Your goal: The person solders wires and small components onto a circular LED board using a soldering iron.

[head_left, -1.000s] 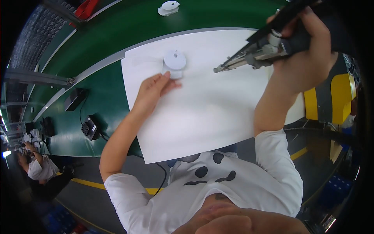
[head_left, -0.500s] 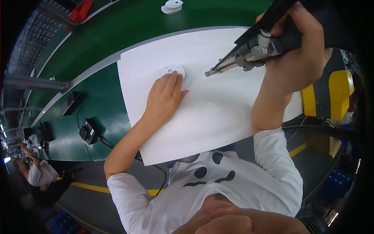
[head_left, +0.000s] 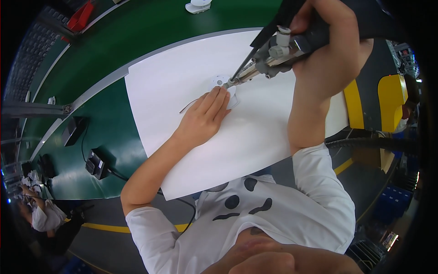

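Note:
A white round plastic part [head_left: 219, 79] lies on a white sheet [head_left: 255, 141]. My left hand [head_left: 202, 119] rests over its near side, fingers together and thumb at the edge, pressing it against the sheet. My right hand [head_left: 337, 59] is closed around a powered screwdriver [head_left: 248, 73] with metal fittings, held slanting down to the left. The screwdriver's tip meets the part right by my left fingertips; a screw there is too small to make out. A thin dark wire [head_left: 187, 106] sticks out beside my left hand.
Beyond the sheet, a similar white part [head_left: 198, 6] stands on the green bench [head_left: 150, 27]. Black boxes with cords, one a small adapter [head_left: 96, 163], sit at left. A red bin [head_left: 81, 16] is far left. Yellow-and-black equipment [head_left: 391, 102] stands at right. Another person [head_left: 45, 214] works at far left.
The screwdriver has come left and down from above the sheet onto the white part. My left hand has shifted a little right with the part, and the thin wire now shows beside it.

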Available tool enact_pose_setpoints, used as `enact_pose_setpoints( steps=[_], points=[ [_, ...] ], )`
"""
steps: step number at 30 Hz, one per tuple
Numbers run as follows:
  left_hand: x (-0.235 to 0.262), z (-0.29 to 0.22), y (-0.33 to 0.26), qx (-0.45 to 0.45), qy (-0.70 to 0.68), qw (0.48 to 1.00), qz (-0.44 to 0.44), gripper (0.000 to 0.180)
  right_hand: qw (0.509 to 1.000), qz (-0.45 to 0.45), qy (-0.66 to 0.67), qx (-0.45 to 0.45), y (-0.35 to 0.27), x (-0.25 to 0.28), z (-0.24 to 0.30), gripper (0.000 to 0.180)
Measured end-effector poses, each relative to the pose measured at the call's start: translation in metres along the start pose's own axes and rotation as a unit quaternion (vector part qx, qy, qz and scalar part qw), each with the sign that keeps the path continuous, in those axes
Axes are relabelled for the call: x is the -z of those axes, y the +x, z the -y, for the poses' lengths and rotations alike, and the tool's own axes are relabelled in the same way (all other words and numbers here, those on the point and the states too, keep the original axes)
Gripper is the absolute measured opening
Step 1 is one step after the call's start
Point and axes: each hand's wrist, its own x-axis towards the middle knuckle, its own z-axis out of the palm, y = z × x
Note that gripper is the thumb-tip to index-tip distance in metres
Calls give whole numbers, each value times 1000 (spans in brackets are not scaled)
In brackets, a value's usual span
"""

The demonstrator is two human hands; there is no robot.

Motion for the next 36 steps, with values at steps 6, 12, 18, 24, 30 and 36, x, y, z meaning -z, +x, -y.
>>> enact_pose_setpoints(
  steps=[6, 12, 18, 24, 30, 36],
  points=[
    [2, 1, -3, 11, -3, 1000, -3, 43, 999, 30, -11, -8, -6, 4, -13, 21],
    [3, 0, -2, 3, -7, 1000, -11, 43, 999, 54, -1, -5, -9, 6, -13, 17],
    [4, 4, -1, 32, -50, 998, -3, 47, 999, 44, 7, -2, -6, 6, -6, 13],
    [21, 3, 9, 45, -173, 984, -12, 48, 993, -36, -21, 107, 13, 25, -6, 18],
    [5, 4, -7, 19, -121, 992, -10, 46, 995, -20, -20, 92, 4, 17, -2, 17],
    [3, 4, -3, -4, -146, 989, -20, 43, 999, -22, -26, -15, -15, 2, 16, 17]
  ],
)
